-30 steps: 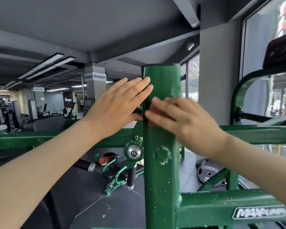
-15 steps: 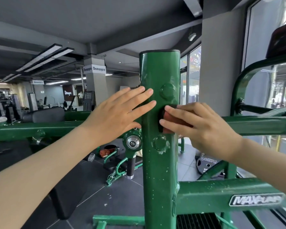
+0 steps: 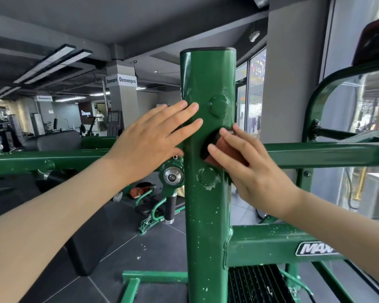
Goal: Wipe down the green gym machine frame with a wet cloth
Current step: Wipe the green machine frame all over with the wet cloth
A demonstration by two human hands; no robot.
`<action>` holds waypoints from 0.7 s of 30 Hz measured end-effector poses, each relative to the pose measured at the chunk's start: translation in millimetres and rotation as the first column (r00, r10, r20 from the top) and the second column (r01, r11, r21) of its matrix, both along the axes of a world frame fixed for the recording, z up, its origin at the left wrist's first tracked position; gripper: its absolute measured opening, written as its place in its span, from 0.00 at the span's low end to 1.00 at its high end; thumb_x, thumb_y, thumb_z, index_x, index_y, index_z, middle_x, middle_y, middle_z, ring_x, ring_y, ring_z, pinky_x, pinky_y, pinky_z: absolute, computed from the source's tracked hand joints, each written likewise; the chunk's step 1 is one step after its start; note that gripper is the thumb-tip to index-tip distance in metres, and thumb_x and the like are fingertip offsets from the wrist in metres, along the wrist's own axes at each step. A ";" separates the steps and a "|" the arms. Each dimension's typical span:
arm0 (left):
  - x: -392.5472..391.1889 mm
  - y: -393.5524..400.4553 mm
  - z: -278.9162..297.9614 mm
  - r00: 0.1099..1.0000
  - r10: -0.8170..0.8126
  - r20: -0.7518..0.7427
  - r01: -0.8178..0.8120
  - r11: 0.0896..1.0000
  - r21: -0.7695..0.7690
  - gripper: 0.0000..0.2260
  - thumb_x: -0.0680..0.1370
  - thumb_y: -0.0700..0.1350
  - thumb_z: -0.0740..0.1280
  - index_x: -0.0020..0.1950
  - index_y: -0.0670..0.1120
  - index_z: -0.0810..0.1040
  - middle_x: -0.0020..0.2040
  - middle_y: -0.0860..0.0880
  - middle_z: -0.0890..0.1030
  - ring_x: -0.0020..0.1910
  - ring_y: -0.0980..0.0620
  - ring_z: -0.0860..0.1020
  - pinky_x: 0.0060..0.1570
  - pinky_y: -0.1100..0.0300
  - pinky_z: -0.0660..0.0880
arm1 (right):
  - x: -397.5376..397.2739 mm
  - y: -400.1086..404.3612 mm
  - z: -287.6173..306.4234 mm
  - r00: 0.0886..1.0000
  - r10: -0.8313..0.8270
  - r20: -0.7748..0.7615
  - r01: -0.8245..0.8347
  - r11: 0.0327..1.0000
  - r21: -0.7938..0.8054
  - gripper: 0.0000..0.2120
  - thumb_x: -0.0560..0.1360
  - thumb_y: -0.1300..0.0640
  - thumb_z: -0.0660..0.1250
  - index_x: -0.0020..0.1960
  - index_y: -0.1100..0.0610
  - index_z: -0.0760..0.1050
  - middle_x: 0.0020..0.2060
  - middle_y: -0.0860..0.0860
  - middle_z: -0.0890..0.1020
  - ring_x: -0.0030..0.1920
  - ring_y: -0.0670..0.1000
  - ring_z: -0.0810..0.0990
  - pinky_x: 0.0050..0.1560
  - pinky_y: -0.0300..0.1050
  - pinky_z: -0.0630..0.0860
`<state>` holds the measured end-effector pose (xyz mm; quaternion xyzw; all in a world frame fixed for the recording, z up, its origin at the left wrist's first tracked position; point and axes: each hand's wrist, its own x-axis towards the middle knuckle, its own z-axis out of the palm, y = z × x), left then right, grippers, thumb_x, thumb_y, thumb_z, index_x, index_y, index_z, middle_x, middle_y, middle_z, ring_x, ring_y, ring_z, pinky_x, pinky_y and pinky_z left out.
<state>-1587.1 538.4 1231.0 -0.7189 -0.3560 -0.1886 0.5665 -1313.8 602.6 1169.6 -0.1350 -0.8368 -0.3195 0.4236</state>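
The green upright post (image 3: pixel 207 215) is braced by the flat, outstretched left hand (image 3: pixel 149 143); a reddish cloth (image 3: pixel 224 149) is pressed against it by the right hand (image 3: pixel 256 171), fingers extended.

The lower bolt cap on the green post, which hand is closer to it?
Right. The right hand presses the cloth just above and right of the lower bolt cap. The left hand rests flat higher on the green post, left of it.
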 end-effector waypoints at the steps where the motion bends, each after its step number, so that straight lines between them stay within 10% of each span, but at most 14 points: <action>1: 0.0 -0.2 -0.7 1.000 0.003 0.002 -0.003 1.000 -0.001 0.36 0.77 0.52 0.72 0.81 0.45 0.63 0.82 0.42 0.63 0.80 0.42 0.63 0.79 0.45 0.61 | 1.0 -1.6 -7.3 1.000 0.010 0.022 -0.010 1.000 -0.017 0.25 0.79 0.72 0.67 0.75 0.62 0.73 0.73 0.68 0.70 0.73 0.74 0.67 0.74 0.69 0.66; 7: 0.7 -0.5 -1.2 1.000 -0.003 -0.003 0.003 1.000 0.011 0.35 0.77 0.51 0.72 0.81 0.44 0.64 0.81 0.42 0.64 0.80 0.42 0.63 0.79 0.45 0.61 | 6.7 1.3 18.1 0.994 0.043 -0.099 -0.040 0.999 0.035 0.19 0.83 0.65 0.62 0.74 0.60 0.75 0.72 0.65 0.72 0.57 0.67 0.74 0.68 0.57 0.71; 12: -3.5 1.5 -9.8 0.993 -0.026 -0.113 0.027 1.000 0.012 0.31 0.80 0.49 0.72 0.80 0.43 0.66 0.80 0.43 0.67 0.79 0.42 0.64 0.78 0.44 0.63 | 2.4 -2.8 -17.5 0.998 0.061 0.030 -0.062 0.997 0.050 0.18 0.83 0.53 0.69 0.72 0.57 0.78 0.71 0.62 0.75 0.65 0.70 0.73 0.72 0.63 0.69; 21: -3.9 1.2 -20.9 0.992 -0.071 -0.103 0.072 0.997 0.005 0.29 0.81 0.48 0.72 0.79 0.42 0.68 0.79 0.44 0.68 0.79 0.43 0.65 0.79 0.47 0.62 | -10.6 -10.1 -32.6 0.988 0.079 -0.134 -0.078 0.997 0.008 0.26 0.79 0.69 0.70 0.76 0.64 0.71 0.69 0.64 0.77 0.75 0.60 0.69 0.76 0.60 0.67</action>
